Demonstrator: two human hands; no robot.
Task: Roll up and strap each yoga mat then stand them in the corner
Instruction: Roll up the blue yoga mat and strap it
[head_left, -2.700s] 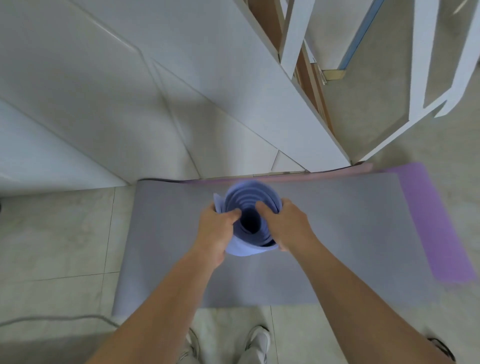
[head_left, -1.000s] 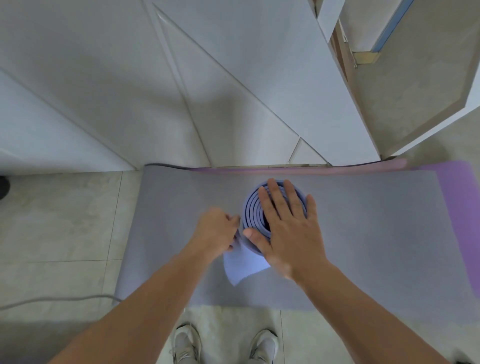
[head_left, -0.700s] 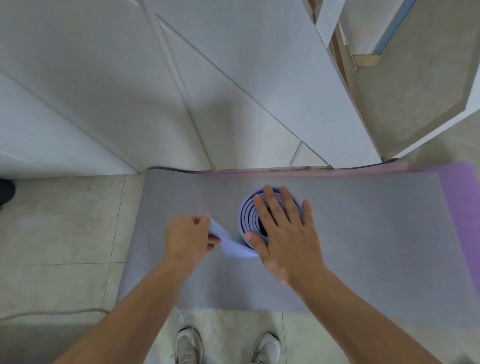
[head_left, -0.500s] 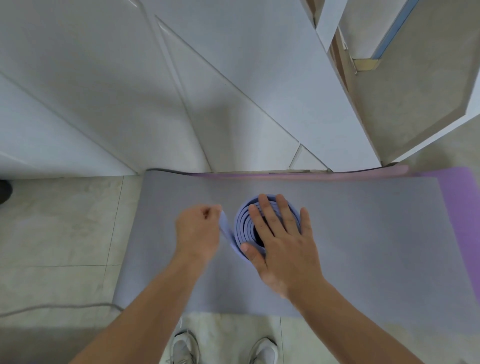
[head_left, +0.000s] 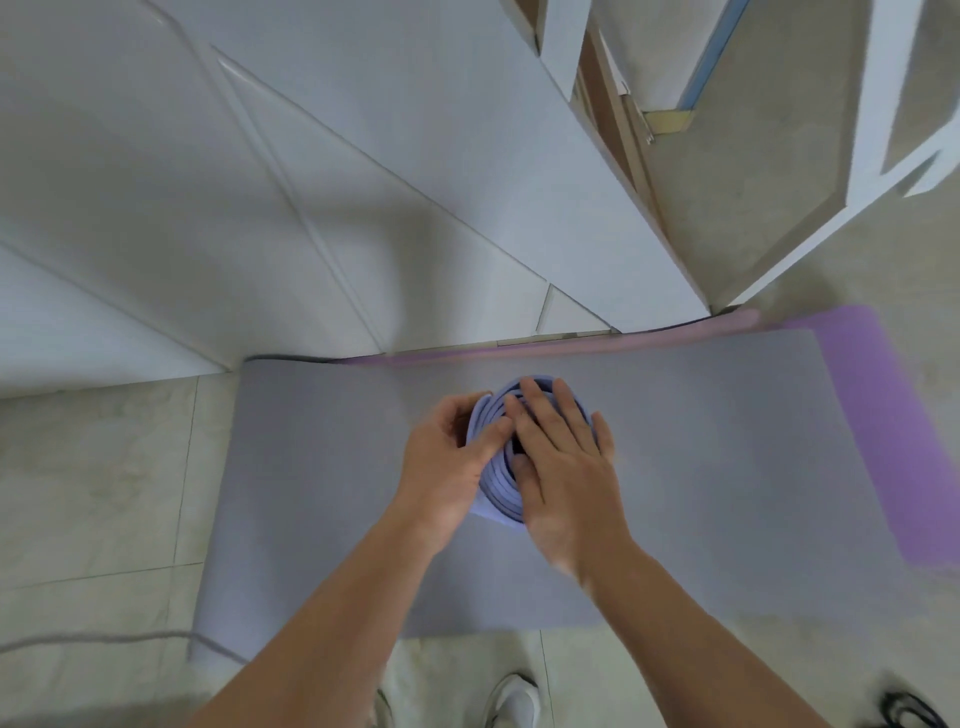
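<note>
The blue rolled mat (head_left: 496, 486), upright on the grey mat (head_left: 727, 467)

Looking straight down: the roll stands on end approx. mid-way along the grey mat, which lies flat on the tiled floor (head_left: 104, 467) w/ its far edge against the white wall panels (head_left: 260, 208). My right hand (head_left: 561, 467) lies flat on top of the roll, fingers straight and a bit spread, covering most of the spiral. My left hand (head_left: 447, 462) wraps the roll's left side, fingers curled round the outer layer, thumb over the top rim right next to my right fingers. A purple mat (head_left: 878, 415) sticks out from under the grey one on the right, plus a pink strip (head_left: 649, 340) along the back edge. My shoes (head_left: 511, 701) are at the bottom of the shot, w/ a grey cable (head_left: 104, 640) on the floor bottom left.
</note>
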